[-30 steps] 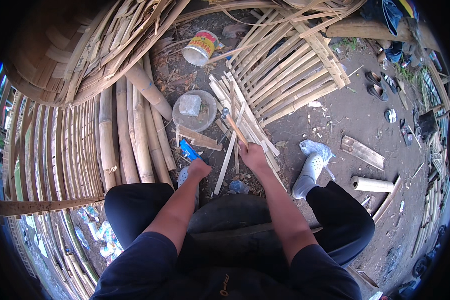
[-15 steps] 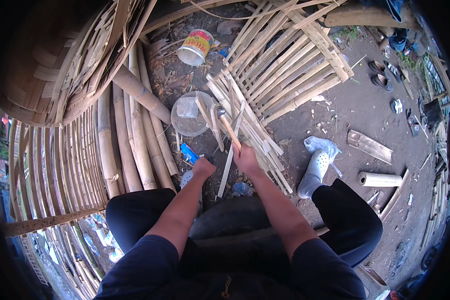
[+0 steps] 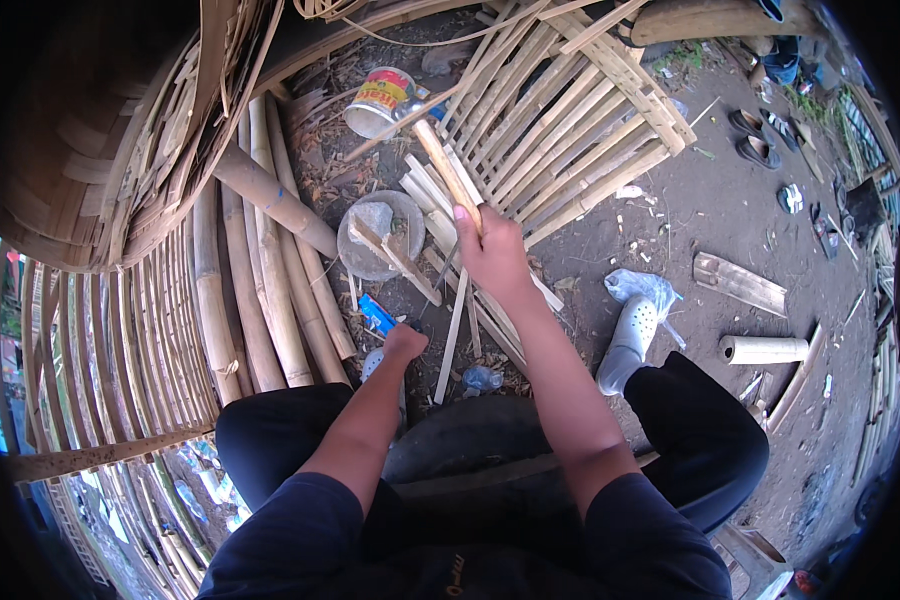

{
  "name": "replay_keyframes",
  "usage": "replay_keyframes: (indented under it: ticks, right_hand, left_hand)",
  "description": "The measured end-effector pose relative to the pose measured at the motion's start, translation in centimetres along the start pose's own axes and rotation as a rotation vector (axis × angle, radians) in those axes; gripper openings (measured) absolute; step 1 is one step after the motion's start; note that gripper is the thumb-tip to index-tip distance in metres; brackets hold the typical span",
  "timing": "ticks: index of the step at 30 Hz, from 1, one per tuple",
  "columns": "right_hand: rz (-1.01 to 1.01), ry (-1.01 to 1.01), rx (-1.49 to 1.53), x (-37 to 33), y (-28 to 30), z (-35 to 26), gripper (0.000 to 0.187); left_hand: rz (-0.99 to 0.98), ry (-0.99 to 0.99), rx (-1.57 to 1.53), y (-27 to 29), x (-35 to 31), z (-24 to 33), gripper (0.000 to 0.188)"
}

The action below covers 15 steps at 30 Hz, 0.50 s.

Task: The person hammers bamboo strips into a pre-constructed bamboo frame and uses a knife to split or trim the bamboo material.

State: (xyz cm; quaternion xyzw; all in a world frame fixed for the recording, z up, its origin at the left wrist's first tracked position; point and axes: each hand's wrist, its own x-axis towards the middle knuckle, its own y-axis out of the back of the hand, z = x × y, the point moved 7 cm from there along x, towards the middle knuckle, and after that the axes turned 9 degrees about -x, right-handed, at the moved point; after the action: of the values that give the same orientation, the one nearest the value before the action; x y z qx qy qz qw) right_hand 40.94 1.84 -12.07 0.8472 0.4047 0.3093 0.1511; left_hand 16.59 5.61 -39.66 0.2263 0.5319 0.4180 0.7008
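Observation:
My right hand (image 3: 492, 255) is raised over the bamboo pieces, closed round the wooden handle of a hammer (image 3: 448, 170); its metal head cannot be made out now. My left hand (image 3: 406, 343) is low near my left shoe, with fingers closed. A blue packet-like object (image 3: 377, 314) shows just beyond it, and whether the hand grips this is unclear. A thin dark rod (image 3: 446, 272) stands between the hands. Split bamboo strips (image 3: 453, 340) lie below. A round grey tub (image 3: 356, 262) holds a pale block (image 3: 370, 220), with a split piece (image 3: 395, 258) leaning across it.
A slatted bamboo panel (image 3: 570, 140) lies far ahead. Bamboo poles (image 3: 260, 290) and a slatted bench (image 3: 120, 340) line the left. A red-yellow bucket (image 3: 378, 102) lies beyond the tub. Right of my shoe (image 3: 635, 335) are a plastic bag (image 3: 642, 285) and bamboo offcuts (image 3: 740, 287).
My right hand has lifted the hammer up and away from the strips. The split pieces by the tub have shifted, and a blurred stick now crosses near the bucket. The left hand stays almost still.

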Motion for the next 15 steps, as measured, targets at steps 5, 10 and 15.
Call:
replay_keyframes:
  ticks: [5,10,15]
  right_hand:
    - [0.155,0.195,0.154,2.3,4.1,-5.7,0.028]
    - [0.004,0.021,0.191,-7.1,-4.9,4.4,0.025]
    - [-0.563,-0.278,-0.353,-18.3,-12.4,16.5,0.05]
  left_hand:
    - [-0.08,0.049,-0.032,-0.9,0.4,-0.8,0.045]
    - [-0.087,0.007,0.011,-0.4,-0.1,0.3,0.044]
    - [-0.035,-0.023,0.113,-1.7,-1.3,-1.7,0.049]
